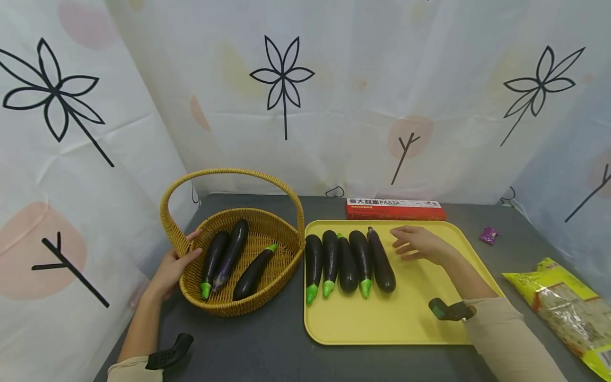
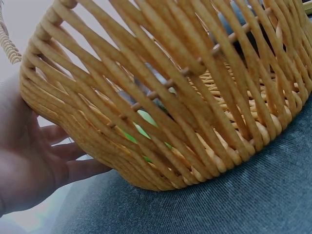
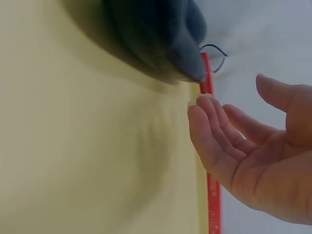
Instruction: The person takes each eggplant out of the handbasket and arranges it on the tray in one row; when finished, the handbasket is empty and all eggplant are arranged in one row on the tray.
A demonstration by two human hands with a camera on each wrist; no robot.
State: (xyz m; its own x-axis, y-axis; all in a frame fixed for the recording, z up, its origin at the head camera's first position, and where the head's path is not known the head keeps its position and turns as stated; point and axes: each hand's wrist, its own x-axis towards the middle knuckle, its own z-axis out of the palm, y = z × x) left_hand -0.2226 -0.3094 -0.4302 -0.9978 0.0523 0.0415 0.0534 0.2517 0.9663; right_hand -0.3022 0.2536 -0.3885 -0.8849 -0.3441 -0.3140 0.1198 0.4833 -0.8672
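A wicker basket (image 1: 281, 284) with a tall arched handle stands on the left, holding three dark eggplants (image 1: 254, 273). My left hand (image 1: 170, 269) grips its left side near the handle's base; in the left wrist view, fingers (image 2: 80, 168) lie against the woven wall. On the yellow tray (image 1: 415, 313), several eggplants (image 1: 381, 260) lie side by side along the left half, some with bright green caps. My right hand (image 1: 421, 244) hovers over the tray, right of the last eggplant. It holds nothing, and its fingers are loosely bent in the right wrist view.
Behind the tray lies a red pasta box (image 1: 396, 210). To the right are a small purple packet (image 1: 489, 235) and a yellow plastic bag (image 1: 568, 313) of pale contents. A patterned curtain (image 1: 334, 95) encloses the back and sides of the dark table (image 1: 258, 350).
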